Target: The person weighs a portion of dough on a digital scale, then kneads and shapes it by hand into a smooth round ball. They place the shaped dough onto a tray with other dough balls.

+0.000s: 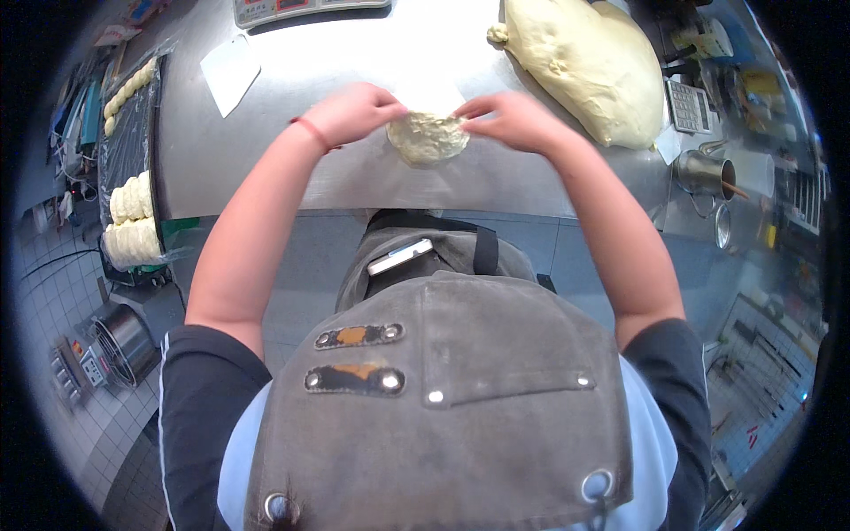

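A small flattened piece of dough [428, 139] with a rough, bumpy surface is between my two hands over the steel worktable [265, 159]. My left hand [355, 116], with a red cord round the wrist, pinches its upper left edge. On the opposite side, my right hand [508, 119] holds its upper right edge between thumb and fingers. Both hands are slightly blurred. A large smooth mass of dough [591, 66] lies on the table to the right, beyond my right hand. A white dough scraper [231, 74] lies flat to the left.
At the far edge stands a scale [312, 8]. A plastic-lined tray [129, 156] with rows of shaped dough pieces [133, 242] is at the left. On the right are a calculator [689, 106], a metal pitcher [704, 174] and a clear plastic container [756, 171].
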Motion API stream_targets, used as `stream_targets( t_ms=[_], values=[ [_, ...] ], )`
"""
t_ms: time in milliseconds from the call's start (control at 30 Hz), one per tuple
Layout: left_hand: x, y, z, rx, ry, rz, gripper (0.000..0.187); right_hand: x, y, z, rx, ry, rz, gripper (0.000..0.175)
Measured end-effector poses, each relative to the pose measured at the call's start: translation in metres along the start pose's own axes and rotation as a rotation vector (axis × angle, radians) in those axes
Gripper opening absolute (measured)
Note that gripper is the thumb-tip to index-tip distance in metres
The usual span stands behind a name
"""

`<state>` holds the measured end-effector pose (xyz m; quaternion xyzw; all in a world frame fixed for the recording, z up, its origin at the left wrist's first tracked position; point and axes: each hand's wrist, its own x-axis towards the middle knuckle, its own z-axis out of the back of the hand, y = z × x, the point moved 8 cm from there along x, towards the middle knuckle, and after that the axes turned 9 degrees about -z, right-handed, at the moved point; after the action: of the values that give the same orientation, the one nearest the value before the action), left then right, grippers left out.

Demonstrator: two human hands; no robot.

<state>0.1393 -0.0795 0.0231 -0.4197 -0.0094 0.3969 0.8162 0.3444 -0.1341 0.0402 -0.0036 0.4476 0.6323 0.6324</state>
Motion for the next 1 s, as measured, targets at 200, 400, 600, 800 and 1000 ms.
stream_targets(
  t_ms=[200, 400, 600, 800, 1000],
  values=[
    [-0.100, 0.057, 0.066, -0.426, -1.005, 0.161, 0.025, -0.010, -0.063, 0.055, 0.292, -0.450, -0.210, 0.030],
    [0.004, 0.094, -0.021, -0.453, -0.547, 0.051, 0.046, 0.096, -0.054, -0.018, 0.279, -0.361, -0.156, 0.048],
    [0.075, 0.086, -0.061, -0.476, -0.178, 0.054, 0.067, 0.144, -0.045, -0.053, 0.574, 0.018, -0.267, 0.060],
    [0.030, 0.032, -0.067, -0.152, -0.056, -0.221, 0.067, 0.074, -0.014, -0.063, 0.023, -0.073, -0.041, 0.064],
    [0.000, -0.003, -0.062, -0.038, -0.205, -0.402, 0.048, 0.018, 0.024, -0.061, -0.019, -0.221, 0.182, 0.044]
  ],
)
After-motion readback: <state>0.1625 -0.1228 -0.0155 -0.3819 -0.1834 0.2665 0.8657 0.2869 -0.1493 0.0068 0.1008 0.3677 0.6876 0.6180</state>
